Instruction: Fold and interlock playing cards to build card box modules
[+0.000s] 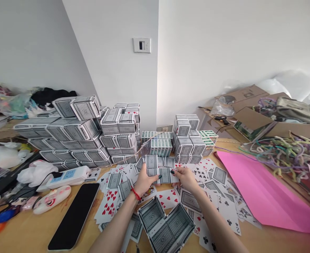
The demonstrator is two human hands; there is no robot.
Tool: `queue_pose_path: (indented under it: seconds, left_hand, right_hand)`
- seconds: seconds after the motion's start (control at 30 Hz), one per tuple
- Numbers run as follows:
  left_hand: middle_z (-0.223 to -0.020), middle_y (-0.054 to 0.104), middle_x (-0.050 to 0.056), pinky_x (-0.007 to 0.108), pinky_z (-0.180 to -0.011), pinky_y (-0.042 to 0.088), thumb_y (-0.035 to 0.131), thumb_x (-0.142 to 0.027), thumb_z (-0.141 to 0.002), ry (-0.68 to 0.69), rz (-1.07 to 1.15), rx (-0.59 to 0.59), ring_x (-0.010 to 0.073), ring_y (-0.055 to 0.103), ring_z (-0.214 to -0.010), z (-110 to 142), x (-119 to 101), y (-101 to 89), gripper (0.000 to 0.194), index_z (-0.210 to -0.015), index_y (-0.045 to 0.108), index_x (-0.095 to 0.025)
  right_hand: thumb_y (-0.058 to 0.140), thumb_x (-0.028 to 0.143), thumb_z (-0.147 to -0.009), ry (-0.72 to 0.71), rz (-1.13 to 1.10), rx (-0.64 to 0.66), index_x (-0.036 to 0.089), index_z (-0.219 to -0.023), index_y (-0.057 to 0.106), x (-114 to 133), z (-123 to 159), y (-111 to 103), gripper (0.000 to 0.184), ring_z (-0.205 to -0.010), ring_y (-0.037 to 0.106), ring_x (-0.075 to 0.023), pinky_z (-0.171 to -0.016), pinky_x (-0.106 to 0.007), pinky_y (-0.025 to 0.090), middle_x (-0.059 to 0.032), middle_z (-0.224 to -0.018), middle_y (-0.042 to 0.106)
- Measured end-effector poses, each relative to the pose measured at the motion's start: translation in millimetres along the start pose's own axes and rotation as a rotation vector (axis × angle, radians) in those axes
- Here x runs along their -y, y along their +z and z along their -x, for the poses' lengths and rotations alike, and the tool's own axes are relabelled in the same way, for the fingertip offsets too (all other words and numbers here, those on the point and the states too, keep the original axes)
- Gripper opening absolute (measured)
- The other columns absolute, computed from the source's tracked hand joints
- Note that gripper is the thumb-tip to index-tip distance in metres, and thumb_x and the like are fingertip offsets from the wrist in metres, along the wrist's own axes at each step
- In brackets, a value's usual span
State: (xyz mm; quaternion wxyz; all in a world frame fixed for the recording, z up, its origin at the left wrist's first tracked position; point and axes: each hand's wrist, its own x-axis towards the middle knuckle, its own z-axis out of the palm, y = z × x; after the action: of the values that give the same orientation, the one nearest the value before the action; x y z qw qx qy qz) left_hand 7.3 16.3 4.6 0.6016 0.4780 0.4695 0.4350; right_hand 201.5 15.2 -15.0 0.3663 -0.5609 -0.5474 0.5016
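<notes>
My left hand (143, 178), with a red string bracelet at the wrist, grips an L-shaped piece of joined playing cards (165, 174), backs showing. My right hand (184, 178) pinches the right end of that piece. Just below, between my forearms, lies an open heart-shaped box made of cards (170, 226), its grey patterned inside facing up. Loose playing cards (109, 203) lie scattered under and around both hands, some face up, some face down.
Tall stacks of card-built blocks (83, 131) stand behind at left, with a smaller stack (188, 140) at right. Green-backed card packs (157, 146) sit between. A phone (74, 218), power strip (68, 175), pink sheet (263, 189) and tangled cords (289, 153) lie around.
</notes>
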Motion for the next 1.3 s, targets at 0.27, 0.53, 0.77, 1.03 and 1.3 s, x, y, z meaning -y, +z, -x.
queue_pose_path:
  seconds: [0.27, 0.53, 0.77, 1.03, 1.3]
  left_hand:
    - [-0.093, 0.062, 0.007, 0.034, -0.054, 0.057, 0.074, -0.021, -0.059, 0.026, 0.036, -0.071, 0.023, 0.063, -0.08, -2.7, 3.0, 0.4, 0.048, -0.098, 0.047, -0.019]
    - [-0.09, 0.063, 0.004, 0.03, -0.052, 0.056, 0.074, -0.018, -0.059, 0.013, 0.079, -0.075, 0.0197, 0.063, -0.075, -2.7, 2.3, -4.8, 0.05, -0.1, 0.046, -0.021]
    - [-0.094, 0.062, 0.005, 0.032, -0.053, 0.057, 0.074, -0.02, -0.059, -0.01, 0.056, -0.059, 0.0214, 0.063, -0.079, -2.3, 0.8, -5.8, 0.052, -0.101, 0.044, -0.021]
    - [-0.1, 0.062, 0.008, 0.037, -0.059, 0.057, 0.076, -0.022, -0.059, -0.025, 0.083, -0.052, 0.0238, 0.062, -0.082, -2.4, 2.1, -6.2, 0.054, -0.104, 0.047, -0.022]
    - [-0.107, 0.058, 0.011, 0.04, -0.058, 0.058, 0.075, -0.023, -0.059, -0.032, 0.04, -0.057, 0.0265, 0.061, -0.086, -1.4, -1.2, -4.8, 0.06, -0.111, 0.045, -0.021]
  right_hand:
    - [0.049, 0.052, -0.074, -0.019, -0.058, -0.012, 0.02, -0.062, 0.05, -1.0, -1.0, 2.6, 0.034, -0.029, 0.045, -0.0115, -0.033, -0.023, 0.033, 0.0028, -0.04, 0.056]
    - [0.05, 0.052, -0.074, -0.039, -0.059, -0.063, 0.02, -0.063, 0.052, -10.1, -2.2, -12.7, 0.034, -0.029, 0.038, -0.0101, -0.032, -0.022, 0.026, 0.0053, -0.035, 0.047]
    - [0.049, 0.051, -0.075, -0.076, -0.071, -0.06, 0.02, -0.058, 0.047, -10.7, -2.5, -9.4, 0.035, -0.032, 0.038, -0.0095, -0.035, -0.022, 0.029, 0.0058, -0.035, 0.044]
    - [0.049, 0.054, -0.074, -0.09, -0.055, -0.048, 0.02, -0.059, 0.049, -9.4, -3.3, -0.8, 0.037, -0.031, 0.04, -0.0101, -0.034, -0.022, 0.029, 0.0059, -0.036, 0.044]
    - [0.046, 0.051, -0.078, -0.097, -0.045, -0.013, 0.021, -0.059, 0.044, -12.5, -2.2, 0.3, 0.036, -0.027, 0.037, -0.0089, -0.031, -0.02, 0.026, 0.0066, -0.034, 0.045]
